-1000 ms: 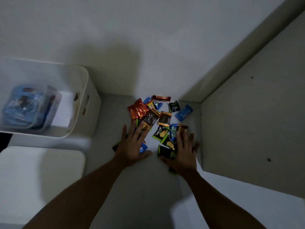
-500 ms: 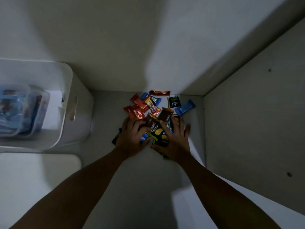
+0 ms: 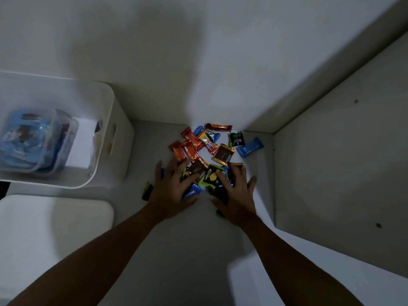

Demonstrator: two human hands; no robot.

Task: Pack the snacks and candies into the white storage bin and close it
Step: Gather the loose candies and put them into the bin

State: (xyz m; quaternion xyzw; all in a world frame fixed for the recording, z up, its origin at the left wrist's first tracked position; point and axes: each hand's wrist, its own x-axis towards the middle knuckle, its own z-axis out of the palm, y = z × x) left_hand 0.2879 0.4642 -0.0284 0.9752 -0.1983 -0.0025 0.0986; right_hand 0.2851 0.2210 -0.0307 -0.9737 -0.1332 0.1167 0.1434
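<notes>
A pile of small wrapped candies [image 3: 223,154] lies on the grey shelf floor in the back corner: red, blue, brown and black-green packets. My left hand [image 3: 172,192] and my right hand [image 3: 237,196] rest side by side on the near part of the pile. Their fingers curl over packets and their thumbs tuck in underneath. One black-green packet [image 3: 147,191] lies loose, left of my left hand. The white storage bin [image 3: 123,138] stands open at the left and holds a clear tub of blue packets [image 3: 33,140]. Its white lid [image 3: 55,228] lies flat in front of it.
A back wall [image 3: 198,62] and a right side panel [image 3: 342,162] close off the corner around the pile. Bare shelf floor [image 3: 187,250] stretches between my forearms, towards me.
My hands have slid together from a spread position and closed in on the near candies. The view has shifted slightly, so the bin sits further left.
</notes>
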